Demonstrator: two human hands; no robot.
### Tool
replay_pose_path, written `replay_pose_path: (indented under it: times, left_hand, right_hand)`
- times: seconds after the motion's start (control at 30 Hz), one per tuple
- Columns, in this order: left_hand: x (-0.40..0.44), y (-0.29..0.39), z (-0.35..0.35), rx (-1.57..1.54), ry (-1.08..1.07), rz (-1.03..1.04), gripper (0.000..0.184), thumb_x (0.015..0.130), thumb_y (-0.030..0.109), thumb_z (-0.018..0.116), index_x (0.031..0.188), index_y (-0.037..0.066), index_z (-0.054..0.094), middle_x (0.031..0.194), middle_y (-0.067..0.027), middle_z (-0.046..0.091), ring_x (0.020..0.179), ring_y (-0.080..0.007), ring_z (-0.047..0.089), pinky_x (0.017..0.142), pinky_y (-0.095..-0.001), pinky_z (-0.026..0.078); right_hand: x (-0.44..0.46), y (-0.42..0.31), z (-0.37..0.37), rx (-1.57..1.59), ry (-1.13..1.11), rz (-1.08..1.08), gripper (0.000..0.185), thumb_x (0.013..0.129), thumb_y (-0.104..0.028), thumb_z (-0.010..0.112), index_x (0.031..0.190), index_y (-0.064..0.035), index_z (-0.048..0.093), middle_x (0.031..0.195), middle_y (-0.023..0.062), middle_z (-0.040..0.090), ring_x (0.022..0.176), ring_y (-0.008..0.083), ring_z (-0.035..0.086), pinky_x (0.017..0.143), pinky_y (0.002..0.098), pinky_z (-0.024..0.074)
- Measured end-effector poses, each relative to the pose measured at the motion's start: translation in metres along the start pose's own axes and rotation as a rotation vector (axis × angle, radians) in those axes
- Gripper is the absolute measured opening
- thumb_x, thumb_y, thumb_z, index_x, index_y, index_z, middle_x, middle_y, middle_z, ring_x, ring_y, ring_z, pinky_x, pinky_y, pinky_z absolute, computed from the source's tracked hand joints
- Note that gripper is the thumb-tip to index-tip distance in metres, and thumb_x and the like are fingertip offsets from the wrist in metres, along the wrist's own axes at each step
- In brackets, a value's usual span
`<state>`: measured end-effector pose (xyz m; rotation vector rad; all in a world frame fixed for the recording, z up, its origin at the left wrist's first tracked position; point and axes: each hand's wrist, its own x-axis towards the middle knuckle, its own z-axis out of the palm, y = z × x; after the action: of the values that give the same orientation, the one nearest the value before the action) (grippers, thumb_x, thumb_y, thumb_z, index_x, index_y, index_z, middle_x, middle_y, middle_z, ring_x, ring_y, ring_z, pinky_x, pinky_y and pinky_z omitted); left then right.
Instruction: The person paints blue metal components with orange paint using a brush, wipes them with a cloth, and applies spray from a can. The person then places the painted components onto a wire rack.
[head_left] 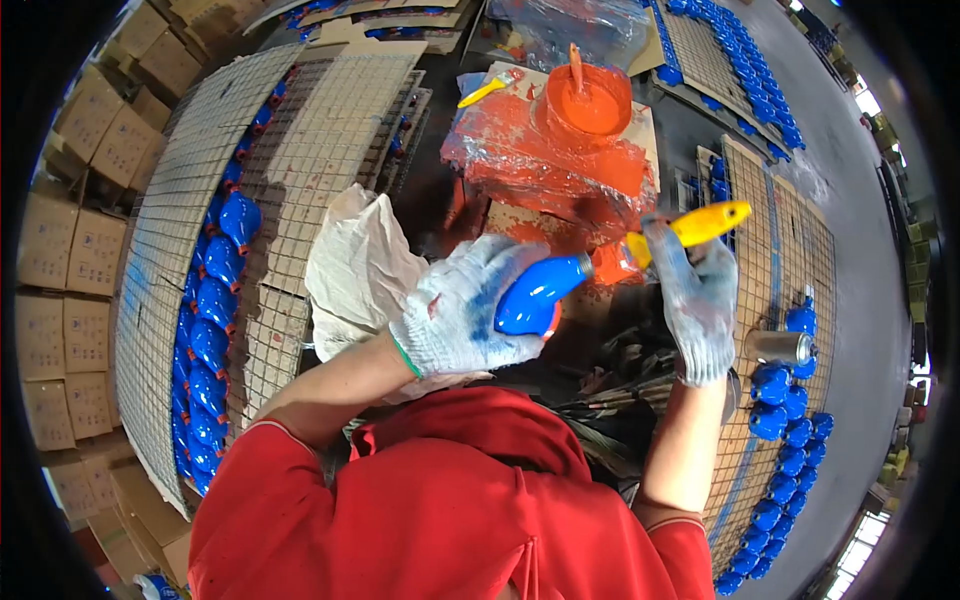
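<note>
The left grip (462,312) is wrapped around the rounded body of a glossy blue part (542,292), whose narrow end points toward the right grip (697,300). That one pinches a yellow-handled brush (712,222) between thumb and fingers, red bristles close to the part; whether they touch, I cannot tell. The part looks rigid, likely weighty, its shiny coat perhaps slippery under gloves; the rounded body seems the surest hold. The brush should be light. Ahead of both grips, a red paint pot (608,112) stands on a smeared surface (480,145).
</note>
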<state>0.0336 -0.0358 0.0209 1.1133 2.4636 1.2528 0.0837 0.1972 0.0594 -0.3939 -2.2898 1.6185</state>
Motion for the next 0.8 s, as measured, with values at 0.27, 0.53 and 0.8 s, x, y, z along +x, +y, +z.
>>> replay_pose_path:
  times: [0.27, 0.53, 0.8]
  left_hand:
    - [-0.002, 0.006, 0.003, 0.362, -0.135, 0.224, 0.072, 0.060, 0.038, 0.074, 0.124, 0.011, 0.055, 0.115, -0.0145, 0.053, 0.096, -0.0345, 0.053, 0.082, -0.0441, 0.045]
    - [0.004, -0.004, 0.004, 0.144, -0.107, 0.014, 0.076, 0.060, 0.039, 0.077, 0.126, 0.010, 0.053, 0.107, -0.0153, 0.057, 0.097, -0.0359, 0.057, 0.082, -0.0439, 0.047]
    - [0.000, -0.021, 0.006, -1.642, -0.203, -0.562, 0.071, 0.078, 0.030, 0.071, 0.136, 0.003, 0.041, 0.126, -0.0167, 0.054, 0.111, -0.0259, 0.057, 0.097, -0.0379, 0.044]
  right_hand:
    - [0.005, -0.019, 0.009, -0.245, -0.145, 0.134, 0.027, 0.086, -0.025, 0.063, 0.086, 0.0016, 0.063, 0.071, 0.0111, 0.067, 0.065, 0.0168, 0.064, 0.062, 0.0301, 0.0480]
    - [-0.019, -0.021, 0.014, -0.303, -0.048, -0.230, 0.013, 0.082, -0.012, 0.068, 0.088, -0.0010, 0.063, 0.074, 0.0112, 0.065, 0.065, 0.0193, 0.064, 0.064, 0.0299, 0.0494]
    - [-0.029, -0.001, -0.010, -0.009, -0.032, -0.341, 0.017, 0.068, 0.003, 0.069, 0.084, -0.0011, 0.065, 0.088, 0.0099, 0.068, 0.076, 0.0186, 0.063, 0.071, 0.0301, 0.0499]
